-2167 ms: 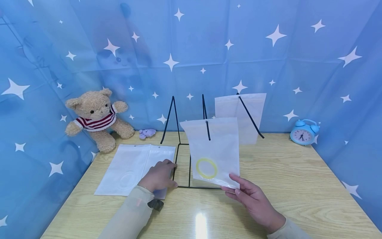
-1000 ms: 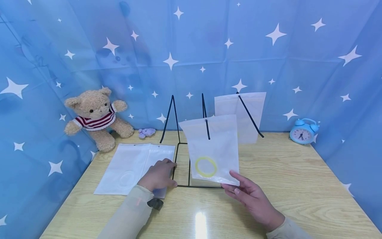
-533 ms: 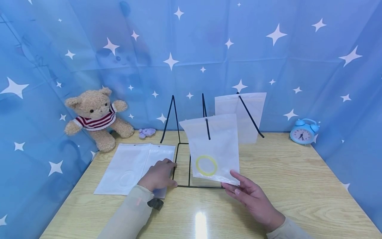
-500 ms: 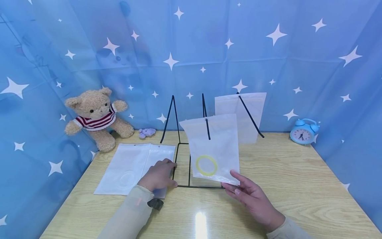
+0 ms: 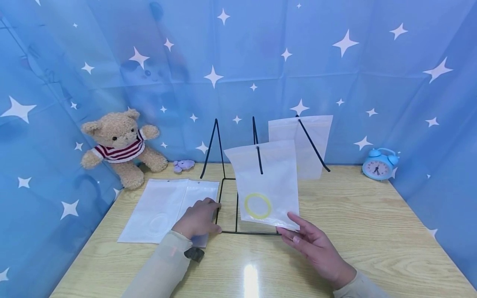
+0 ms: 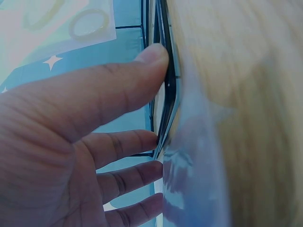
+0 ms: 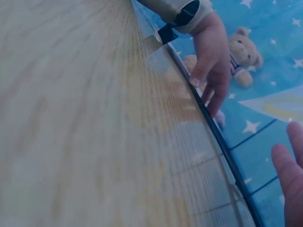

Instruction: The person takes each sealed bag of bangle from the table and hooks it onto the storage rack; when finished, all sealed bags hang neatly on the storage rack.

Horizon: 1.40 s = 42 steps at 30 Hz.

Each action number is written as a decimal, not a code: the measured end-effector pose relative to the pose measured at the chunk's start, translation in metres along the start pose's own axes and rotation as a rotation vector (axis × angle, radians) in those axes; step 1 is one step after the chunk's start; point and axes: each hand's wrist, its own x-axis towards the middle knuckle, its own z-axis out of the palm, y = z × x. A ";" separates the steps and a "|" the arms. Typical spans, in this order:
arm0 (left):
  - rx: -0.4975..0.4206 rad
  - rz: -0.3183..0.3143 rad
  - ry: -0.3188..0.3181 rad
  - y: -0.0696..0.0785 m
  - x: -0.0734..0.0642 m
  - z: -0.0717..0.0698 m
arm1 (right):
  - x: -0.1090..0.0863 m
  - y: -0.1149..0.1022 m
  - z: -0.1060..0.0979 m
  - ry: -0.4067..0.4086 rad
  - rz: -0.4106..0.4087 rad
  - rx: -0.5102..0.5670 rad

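A white zip bag (image 5: pixel 266 182) with a yellow ring printed low on it hangs by its hole on the middle hook of a black wire rack (image 5: pixel 236 213). My right hand (image 5: pixel 316 248) is at the bag's lower right corner, fingers extended and touching its bottom edge. My left hand (image 5: pixel 197 217) rests at the rack's left base bar, over the edge of a flat white bag (image 5: pixel 206 190). In the left wrist view the thumb (image 6: pixel 151 54) and fingertips touch the bar, spread apart. Another white bag (image 5: pixel 313 142) hangs on the right hook.
A second flat bag (image 5: pixel 156 207) lies at the left, partly overlapping the other. A teddy bear (image 5: pixel 121 142) and a small purple toy (image 5: pixel 183 165) sit at the back left. A blue alarm clock (image 5: pixel 379 164) stands back right. A starry blue curtain (image 5: pixel 238 54) encloses the table.
The front bag's top edge has risen a little along the middle hook, and its ring has shifted slightly upward. Both hands stay almost where they were.
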 end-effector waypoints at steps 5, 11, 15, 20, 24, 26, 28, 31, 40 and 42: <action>0.003 -0.002 0.001 0.000 0.000 0.000 | 0.000 -0.001 0.000 0.010 -0.003 -0.040; 0.003 -0.005 0.000 0.001 0.000 0.000 | 0.001 -0.001 -0.001 0.007 -0.043 -0.110; 0.004 -0.006 -0.001 0.001 -0.001 -0.001 | 0.001 -0.003 0.000 0.043 -0.041 -0.181; 0.007 -0.005 0.000 0.002 -0.001 -0.002 | 0.001 -0.004 0.002 0.087 -0.054 -0.253; 0.002 -0.006 0.001 0.002 -0.001 -0.002 | 0.000 -0.005 0.003 0.090 -0.091 -0.292; 0.003 -0.005 0.003 0.001 -0.001 -0.001 | 0.001 -0.005 0.004 0.090 -0.107 -0.311; 0.002 -0.003 0.006 0.001 -0.001 -0.001 | 0.001 -0.005 0.004 0.101 -0.124 -0.346; 0.002 -0.002 0.008 0.001 -0.001 -0.001 | 0.002 -0.006 0.006 0.142 -0.135 -0.413; 0.003 -0.003 0.000 0.001 -0.001 -0.001 | 0.003 -0.009 0.007 0.279 -0.144 -0.708; 0.003 -0.005 0.000 0.000 -0.002 -0.001 | 0.003 -0.009 0.007 0.305 -0.135 -0.750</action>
